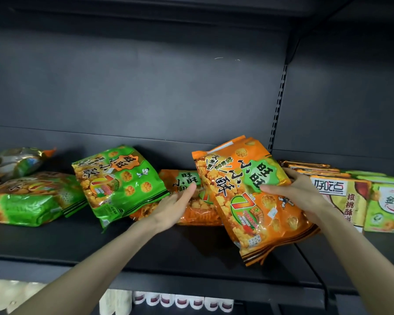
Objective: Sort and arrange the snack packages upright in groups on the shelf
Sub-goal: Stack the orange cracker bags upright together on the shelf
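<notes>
Centre right of frame, right hand [305,196] grips orange glossy plastic snack bag [253,201] by its right edge, thumb on the printed face, fingers curled behind. Bag is lifted and tilted above the black metal shelf [146,242], partly covering a second orange snack bag [198,214] lying flat behind it. Left hand [173,203] is flat, fingers straight, fingertips touching that flat bag, pinching nothing

Risks: the grip is on one edge of slick film, so the bag can swing or slip. Its lower sealed end hangs past the shelf front edge, so a slip likely drops it toward the white-capped bottles [182,301] on the level below. Swinging it left could knock the green glossy snack bag [118,178] leaning at centre left, which is only half propped and looks ready to slide. Hard thumb pressure may crush the puffs inside

Orientation: long axis runs diagonally from upper centre to lower right of frame, with a sealed end at each extreme. Print is sideways, character tops toward the right of frame, face toward camera. Not upright yet; I judge it needs rotating before it can stand
</notes>
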Demonstrator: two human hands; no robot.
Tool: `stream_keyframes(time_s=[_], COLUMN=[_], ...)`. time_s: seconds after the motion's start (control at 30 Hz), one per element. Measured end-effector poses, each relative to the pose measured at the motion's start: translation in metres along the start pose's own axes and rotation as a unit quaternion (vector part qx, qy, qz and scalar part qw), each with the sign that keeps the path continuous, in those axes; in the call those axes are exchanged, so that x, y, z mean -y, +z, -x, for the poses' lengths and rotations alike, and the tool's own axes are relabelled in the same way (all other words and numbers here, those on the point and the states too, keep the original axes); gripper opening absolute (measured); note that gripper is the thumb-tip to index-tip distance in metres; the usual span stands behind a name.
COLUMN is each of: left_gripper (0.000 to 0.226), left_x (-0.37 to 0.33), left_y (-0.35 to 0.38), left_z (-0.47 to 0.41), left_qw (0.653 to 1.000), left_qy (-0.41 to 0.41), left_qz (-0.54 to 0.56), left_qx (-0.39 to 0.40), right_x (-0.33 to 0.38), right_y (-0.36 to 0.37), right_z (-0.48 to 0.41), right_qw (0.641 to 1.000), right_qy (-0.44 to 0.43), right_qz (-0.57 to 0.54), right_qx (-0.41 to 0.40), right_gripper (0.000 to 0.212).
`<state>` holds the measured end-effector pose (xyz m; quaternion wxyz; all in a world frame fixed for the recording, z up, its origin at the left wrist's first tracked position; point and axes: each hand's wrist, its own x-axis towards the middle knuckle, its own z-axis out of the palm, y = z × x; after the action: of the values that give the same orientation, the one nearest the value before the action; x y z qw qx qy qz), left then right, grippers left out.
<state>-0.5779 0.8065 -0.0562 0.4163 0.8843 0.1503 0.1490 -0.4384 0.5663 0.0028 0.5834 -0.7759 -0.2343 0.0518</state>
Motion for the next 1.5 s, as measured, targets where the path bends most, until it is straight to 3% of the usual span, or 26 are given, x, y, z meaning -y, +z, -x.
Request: stream_keyframes(time_s=[0.07,0.13,0.23,0.33,0.53,0.7,0.8,0.93,1.0,1.07,1.1,1.17,1.2,1.33,1.5], left_gripper=[0.090,0.075,0.046,0.054,0.055,0.057,0.061,0.094,0.096,0.074,0.076,0.101,0.107,0.088,0.085], left_x=[-0.003,-0.008,-0.011,0.000,0.011,-0.002,0.010,0.034,0.038,0.038,0.037,0.032,0.030,0.027,0.023], left_y=[0.001,0.000,-0.010,-0.024,-0.034,-0.039,-0.035,-0.043,-0.049,-0.053,-0.053,-0.052,-0.053,-0.052,-0.041], left_z=[-0.006,-0.011,-0.021,-0.028,-0.020,-0.021,-0.030,-0.046,-0.052,-0.057,-0.057,-0.054,-0.052,-0.047,-0.037], left_qw=[0.999,0.997,0.965,0.943,0.887,0.850,0.876,0.923,0.953,0.966,0.968,0.969,0.970,0.981,0.992], left_qy=[0.018,0.055,0.121,0.067,0.033,-0.069,-0.151,-0.218,-0.213,-0.210,-0.215,-0.229,-0.229,-0.188,-0.117], left_qz=[0.044,0.031,-0.172,-0.305,-0.441,-0.513,-0.456,-0.316,-0.215,-0.142,-0.124,-0.084,-0.073,-0.042,-0.041], left_qx=[0.006,-0.044,-0.159,-0.116,-0.135,-0.094,-0.029,0.031,0.004,-0.042,-0.049,-0.040,-0.036,-0.018,-0.036], right_x=[0.002,0.003,0.002,0.002,0.008,0.010,0.008,0.004,0.005,0.005,0.005,0.006,0.006,0.006,0.005], right_y=[-0.006,-0.010,-0.013,-0.013,-0.006,-0.002,-0.002,-0.003,-0.004,-0.005,-0.005,-0.005,-0.006,-0.008,-0.007], right_z=[0.002,0.005,0.007,0.008,0.003,0.003,0.003,0.003,0.004,0.003,0.003,0.003,0.003,0.005,0.006], right_qw=[1.000,1.000,1.000,1.000,0.999,0.999,0.999,1.000,1.000,1.000,1.000,0.999,0.999,0.999,0.998], right_qy=[-0.003,-0.005,-0.008,-0.011,-0.028,-0.032,-0.027,-0.024,-0.025,-0.024,-0.024,-0.027,-0.030,-0.038,-0.051], right_qz=[-0.003,-0.007,-0.009,-0.010,-0.015,-0.012,-0.015,-0.002,0.003,0.007,0.010,0.013,0.016,0.026,0.021], right_qx=[-0.013,-0.021,-0.023,-0.020,-0.007,0.005,0.009,0.013,0.012,0.013,0.016,0.020,0.021,0.026,0.029], right_gripper=[0.077,0.077,0.074,0.064,0.056,0.049,0.044,0.038,0.036,0.038,0.040,0.040,0.039,0.039,0.041])
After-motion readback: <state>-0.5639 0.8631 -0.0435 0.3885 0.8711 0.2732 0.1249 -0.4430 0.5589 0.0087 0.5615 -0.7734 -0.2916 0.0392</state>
